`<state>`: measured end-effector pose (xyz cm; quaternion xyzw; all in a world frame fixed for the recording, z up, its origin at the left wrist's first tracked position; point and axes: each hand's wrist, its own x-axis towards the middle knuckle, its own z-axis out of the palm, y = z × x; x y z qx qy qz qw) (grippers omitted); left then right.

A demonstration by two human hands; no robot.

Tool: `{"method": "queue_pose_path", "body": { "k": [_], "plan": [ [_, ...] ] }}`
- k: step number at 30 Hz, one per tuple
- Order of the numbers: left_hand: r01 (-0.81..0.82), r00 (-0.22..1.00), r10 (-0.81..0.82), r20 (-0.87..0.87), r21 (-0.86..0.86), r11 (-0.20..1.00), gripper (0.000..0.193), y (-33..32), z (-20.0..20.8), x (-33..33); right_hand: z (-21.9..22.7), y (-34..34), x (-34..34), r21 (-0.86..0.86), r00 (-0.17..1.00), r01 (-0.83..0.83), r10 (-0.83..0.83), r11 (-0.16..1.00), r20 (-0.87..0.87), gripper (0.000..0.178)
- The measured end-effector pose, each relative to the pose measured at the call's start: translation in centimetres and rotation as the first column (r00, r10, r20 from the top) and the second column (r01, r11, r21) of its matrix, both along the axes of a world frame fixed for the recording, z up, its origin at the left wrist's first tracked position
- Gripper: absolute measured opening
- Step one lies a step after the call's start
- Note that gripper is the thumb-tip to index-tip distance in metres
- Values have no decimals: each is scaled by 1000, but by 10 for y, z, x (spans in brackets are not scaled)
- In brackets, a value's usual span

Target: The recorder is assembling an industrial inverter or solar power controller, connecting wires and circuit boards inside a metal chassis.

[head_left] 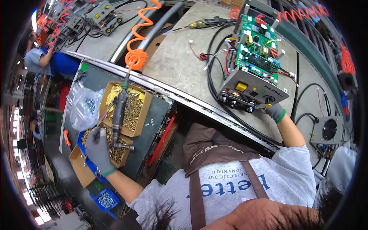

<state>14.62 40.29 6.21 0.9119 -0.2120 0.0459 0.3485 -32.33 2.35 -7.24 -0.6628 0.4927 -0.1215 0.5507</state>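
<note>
My left hand [98, 150], in a grey glove with a green cuff, is over an open cardboard box of brass-coloured screws [116, 150]. Its fingers are curled together, and whatever lies between them is hidden. Just right of it hangs a dark power screwdriver [120, 109] with an angled socket head, on an orange coiled hose. My right hand [275, 112], gloved alike, grips the lower right edge of a grey front panel on an open welding machine [245, 82]; its fingertips are partly hidden. A green circuit board [257, 50] stands behind the panel, with wires around it.
A second screw box [141, 115] holds a yellow packet. Beside it lies a clear plastic bag [82, 105]. A blue bin [106, 200] holds silver screws. Black cables [211, 76] run along the bench. Another screwdriver [209, 23] lies behind. At far left, another person [48, 61] works.
</note>
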Motion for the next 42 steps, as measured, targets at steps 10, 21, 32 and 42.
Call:
{"method": "queue_pose_path", "body": {
  "k": [10,21,32,42],
  "plan": [
    [629,536,-768,-352,-440,641,24,-236,-76,-161,66,89,33,-649,996,85,-45,756,78,31],
    [963,184,-807,-561,-61,262,50,-319,-100,-169,40,66,4,-829,957,-96,-178,551,-230,29],
    [-151,968,163,191,-77,986,22,-34,-14,-70,19,38,-46,-731,983,-14,-124,682,-135,37],
    [-182,968,251,26,759,624,38,65,-40,24,21,44,-43,-625,976,132,-210,769,-53,37]
  ]
}}
